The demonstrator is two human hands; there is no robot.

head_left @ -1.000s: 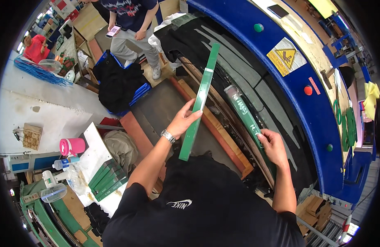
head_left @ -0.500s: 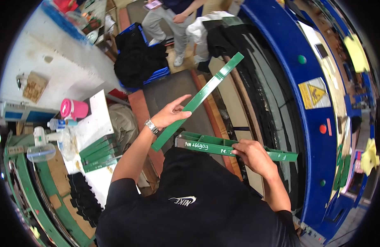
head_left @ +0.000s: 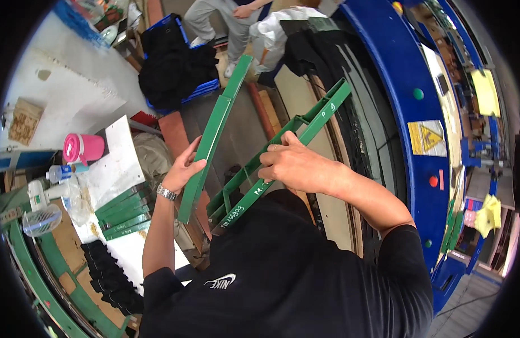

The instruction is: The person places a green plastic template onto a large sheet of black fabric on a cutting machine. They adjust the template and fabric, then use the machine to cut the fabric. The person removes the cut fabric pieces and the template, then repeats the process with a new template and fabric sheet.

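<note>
A factory workshop: a large blue machine [head_left: 394,93] carries round push buttons [head_left: 433,181] and a yellow warning triangle [head_left: 427,138], black fabric [head_left: 172,67] fills a blue plastic crate [head_left: 200,89], and green bars [head_left: 123,215] lie side by side on a white tabletop [head_left: 123,147].

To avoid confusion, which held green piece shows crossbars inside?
The frame in the right hand; the bar in the left hand shows none, only solid faces.

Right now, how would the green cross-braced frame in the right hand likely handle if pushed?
The green cross-braced frame looks stiff, its long sides running straight. Flat sides make rolling unlikely. Its open gaps suggest modest weight.
</note>
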